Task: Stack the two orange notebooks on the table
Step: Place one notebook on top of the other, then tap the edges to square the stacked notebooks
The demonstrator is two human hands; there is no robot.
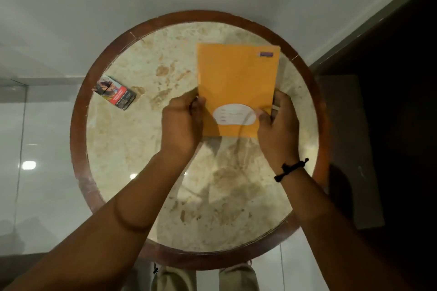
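Observation:
An orange notebook with a white oval label lies on the right half of the round marble table. Only one orange cover shows; I cannot tell whether a second notebook lies under it. My left hand grips the notebook's left edge near its front corner. My right hand grips the right edge, thumb on the cover beside the label. A black cord bracelet is on my right wrist.
A small printed box lies at the table's left side. The table has a raised brown wooden rim. Glossy white floor surrounds it, with a dark wall or furniture at the right. My legs show below the table's near edge.

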